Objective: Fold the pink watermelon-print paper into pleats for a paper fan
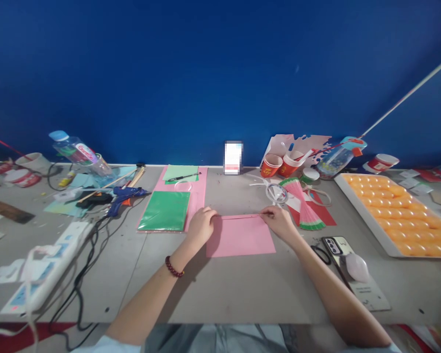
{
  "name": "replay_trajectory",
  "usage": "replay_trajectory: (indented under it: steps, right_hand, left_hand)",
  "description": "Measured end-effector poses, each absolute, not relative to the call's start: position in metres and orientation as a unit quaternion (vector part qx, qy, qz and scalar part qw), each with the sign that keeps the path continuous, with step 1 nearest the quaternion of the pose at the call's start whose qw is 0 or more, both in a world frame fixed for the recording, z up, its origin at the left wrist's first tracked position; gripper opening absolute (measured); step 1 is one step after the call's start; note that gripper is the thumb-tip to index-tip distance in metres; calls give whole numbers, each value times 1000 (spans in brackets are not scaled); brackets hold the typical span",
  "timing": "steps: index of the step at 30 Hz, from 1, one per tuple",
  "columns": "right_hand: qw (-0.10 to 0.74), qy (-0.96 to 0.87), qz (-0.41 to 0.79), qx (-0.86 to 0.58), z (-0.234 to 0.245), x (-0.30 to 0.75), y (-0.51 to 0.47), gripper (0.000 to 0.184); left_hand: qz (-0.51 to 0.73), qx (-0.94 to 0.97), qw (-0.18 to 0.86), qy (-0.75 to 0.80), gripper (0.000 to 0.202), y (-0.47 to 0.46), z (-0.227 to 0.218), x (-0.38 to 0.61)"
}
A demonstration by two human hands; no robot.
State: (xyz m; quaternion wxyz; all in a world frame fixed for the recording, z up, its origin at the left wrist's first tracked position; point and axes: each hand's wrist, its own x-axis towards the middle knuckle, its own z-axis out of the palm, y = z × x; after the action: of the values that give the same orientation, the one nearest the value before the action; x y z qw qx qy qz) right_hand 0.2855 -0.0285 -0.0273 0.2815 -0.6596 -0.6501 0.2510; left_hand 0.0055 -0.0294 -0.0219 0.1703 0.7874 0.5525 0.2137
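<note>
A pink sheet of paper (242, 238) lies flat on the grey table (220, 289) in front of me. My left hand (200, 225) is closed over the sheet's far left corner, fingers curled on a narrow fold along the far edge. At the far right corner my right hand (279, 220) pinches that same folded edge. A bead bracelet sits on my left wrist.
Green paper (165, 211) on more pink sheets lies to the left, with a blue glue gun (125, 196), cables and a power strip (47, 274). To the right are a folded paper fan (305, 206), paper cups (279, 165), a phone (343, 257) and a tray of orange balls (400, 215).
</note>
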Motion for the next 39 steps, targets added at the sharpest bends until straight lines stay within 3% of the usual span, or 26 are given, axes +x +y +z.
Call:
replay_trajectory:
  steps: [10, 18, 23, 27, 39]
  right_hand:
    - [264, -675, 215, -654, -28, 284, -28, 9]
    - [252, -707, 175, -637, -28, 282, -31, 13]
    - [172, -751, 59, -634, -21, 275, -38, 20]
    - [84, -780, -36, -619, -17, 262, -48, 24]
    - [-36, -796, -94, -597, -15, 246, -66, 21]
  left_hand:
    - [237, 778, 183, 552, 34, -28, -27, 5]
    - [162, 801, 111, 566, 35, -33, -25, 9]
    - [153, 819, 64, 550, 38, -36, -22, 10]
    - [143, 837, 53, 526, 29, -38, -23, 13]
    - [40, 859, -45, 508, 22, -51, -22, 29]
